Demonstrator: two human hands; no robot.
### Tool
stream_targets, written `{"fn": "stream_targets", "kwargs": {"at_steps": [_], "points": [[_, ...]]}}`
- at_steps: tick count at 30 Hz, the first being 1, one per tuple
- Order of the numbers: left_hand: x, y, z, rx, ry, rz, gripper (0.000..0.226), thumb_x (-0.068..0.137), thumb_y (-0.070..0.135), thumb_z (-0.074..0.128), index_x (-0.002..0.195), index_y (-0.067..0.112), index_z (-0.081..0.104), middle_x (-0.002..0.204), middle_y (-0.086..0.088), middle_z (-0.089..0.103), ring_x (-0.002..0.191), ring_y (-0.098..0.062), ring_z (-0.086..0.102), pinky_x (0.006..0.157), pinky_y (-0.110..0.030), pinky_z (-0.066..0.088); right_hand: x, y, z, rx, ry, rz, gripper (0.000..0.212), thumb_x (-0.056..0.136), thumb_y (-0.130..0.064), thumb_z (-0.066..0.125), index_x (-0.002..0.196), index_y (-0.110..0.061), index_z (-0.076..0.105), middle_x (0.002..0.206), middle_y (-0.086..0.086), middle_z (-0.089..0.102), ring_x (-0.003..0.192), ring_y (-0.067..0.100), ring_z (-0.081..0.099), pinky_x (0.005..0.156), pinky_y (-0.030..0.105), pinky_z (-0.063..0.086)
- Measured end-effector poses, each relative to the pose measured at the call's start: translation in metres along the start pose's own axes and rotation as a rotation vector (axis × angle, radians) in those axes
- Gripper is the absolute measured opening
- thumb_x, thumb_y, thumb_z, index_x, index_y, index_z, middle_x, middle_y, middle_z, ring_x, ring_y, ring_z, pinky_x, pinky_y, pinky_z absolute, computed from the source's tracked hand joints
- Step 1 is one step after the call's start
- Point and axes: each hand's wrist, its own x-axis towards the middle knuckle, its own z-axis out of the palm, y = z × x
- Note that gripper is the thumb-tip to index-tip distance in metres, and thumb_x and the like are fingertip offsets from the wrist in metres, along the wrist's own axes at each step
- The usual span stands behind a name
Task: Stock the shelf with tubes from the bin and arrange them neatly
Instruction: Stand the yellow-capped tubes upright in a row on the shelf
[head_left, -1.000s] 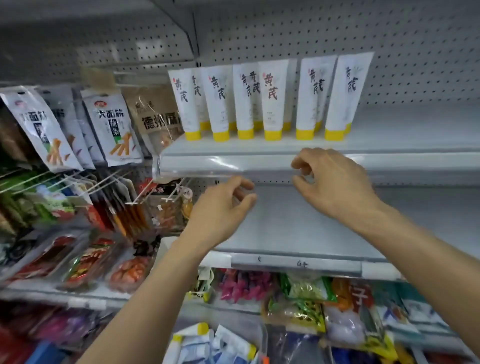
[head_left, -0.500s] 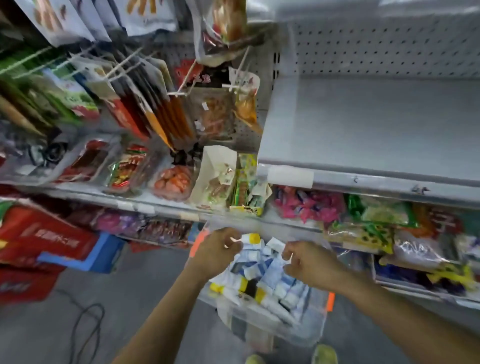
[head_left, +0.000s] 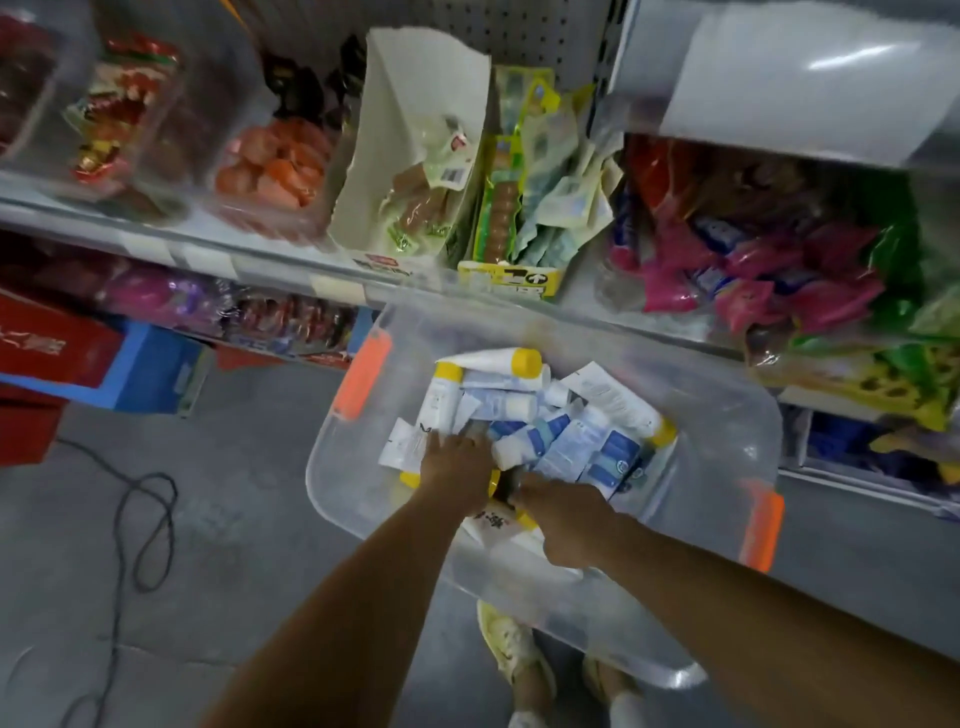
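A yellow box (head_left: 511, 278) of green and brown snack packs stands at centre. Just left of it is a torn cream carton (head_left: 415, 130), then clear tubs of orange sweets (head_left: 275, 166) and red-wrapped sweets (head_left: 114, 119). Right of the box lie pink packets (head_left: 753, 280). Below and left of it sit a blue box (head_left: 150, 369) and a red box (head_left: 47, 348). A black cable (head_left: 140, 525) loops over the grey floor (head_left: 234, 519) well below-left, and a yellow shoe (head_left: 511, 649) shows far below.

Left hand (head_left: 458, 464) and right hand (head_left: 563, 517) have plunged into the bin (head_left: 349, 486).
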Motion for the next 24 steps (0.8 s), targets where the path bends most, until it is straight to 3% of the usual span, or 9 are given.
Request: {"fn": "stream_targets", "kwargs": {"at_steps": [5,8,11,14,16,18,20,21,24], "points": [[0.018,-0.004,0.000,0.184,0.037,0.014,0.061,0.084,0.032,0.064,0.140,0.022,0.041,0.140,0.002,0.046,0.129,-0.022,0.042,0.109,-0.041,0.023,0.014,-0.006,0.006,-0.255,0.024,-0.095,0.081,0.081,-0.007,0.068,0.148,-0.020,0.024,0.139,0.024,0.039,0.106,0.035,0.061,0.082,0.041,0.050],[0.011,-0.010,-0.018,0.227,0.067,0.023,0.063,0.079,0.046,0.067,0.136,0.028,0.047,0.138,0.004,0.050,0.131,-0.021,0.037,0.110,-0.040,0.021,0.007,-0.011,-0.005,-0.253,0.023,-0.047,0.069,0.086,-0.009,0.065,0.145,-0.006,0.030,0.137,0.021,0.043,0.111,0.033,0.059,0.086,0.040,0.049],[-0.009,-0.017,-0.045,0.139,0.174,0.000,0.054,0.080,0.046,0.066,0.128,0.025,0.052,0.126,0.000,0.058,0.123,-0.023,0.047,0.101,-0.037,0.032,-0.017,-0.006,-0.030,-0.134,0.069,0.082,0.064,0.088,-0.015,0.062,0.143,-0.007,0.030,0.134,0.016,0.046,0.115,0.032,0.057,0.087,0.039,0.047],[-0.042,-0.029,-0.074,-0.137,0.289,-0.114,0.051,0.080,0.044,0.067,0.120,0.020,0.048,0.117,-0.003,0.061,0.110,-0.026,0.060,0.079,-0.031,0.039,-0.051,0.008,-0.062,0.141,0.101,0.258,0.065,0.088,-0.034,0.061,0.139,-0.008,0.030,0.134,0.015,0.047,0.120,0.033,0.053,0.087,0.034,0.045],[-0.068,-0.038,-0.089,-0.372,0.315,-0.189,0.044,0.081,0.044,0.066,0.115,0.020,0.051,0.110,-0.005,0.065,0.105,-0.028,0.062,0.078,-0.031,0.044,-0.077,0.016,-0.087,0.395,0.189,0.363,0.045,0.086,-0.045,0.062,0.112,-0.014,0.043,0.123,0.010,0.056,0.114,0.029,0.056,0.078,0.030,0.042],[-0.094,-0.049,-0.099,-0.659,0.309,-0.263,0.036,0.083,0.049,0.064,0.109,0.024,0.058,0.097,-0.002,0.069,0.095,-0.025,0.064,0.081,-0.031,0.048,-0.105,0.022,-0.111,0.661,0.286,0.431,0.037,0.087,-0.048,0.061,0.090,-0.014,0.048,0.100,0.009,0.061,0.090,0.024,0.064,0.067,0.026,0.043],[-0.116,-0.055,-0.107,-1.043,0.291,-0.302,0.035,0.083,0.050,0.065,0.101,0.019,0.063,0.072,0.000,0.067,0.067,-0.020,0.065,0.063,-0.027,0.048,-0.134,0.022,-0.128,0.987,0.354,0.441,0.038,0.091,-0.047,0.058,0.084,-0.010,0.055,0.066,0.009,0.057,0.052,0.018,0.058,0.047,0.020,0.038],[-0.127,-0.056,-0.111,-1.235,0.265,-0.310,0.037,0.085,0.047,0.066,0.098,0.012,0.062,0.063,-0.003,0.061,0.054,-0.020,0.061,0.052,-0.023,0.043,-0.149,0.019,-0.135,1.142,0.358,0.430,0.037,0.091,-0.047,0.058,0.086,-0.010,0.058,0.053,0.008,0.054,0.047,0.018,0.055,0.043,0.018,0.035],[-0.170,-0.047,-0.126,-1.709,0.156,-0.231,0.042,0.089,0.035,0.066,0.124,0.026,0.045,0.070,-0.019,0.061,0.044,-0.018,0.056,0.043,-0.021,0.042,-0.190,0.001,-0.150,1.489,0.339,0.276,0.027,0.087,-0.048,0.062,0.091,-0.021,0.057,0.053,0.006,0.059,0.055,0.020,0.053,0.048,0.023,0.037]]}}
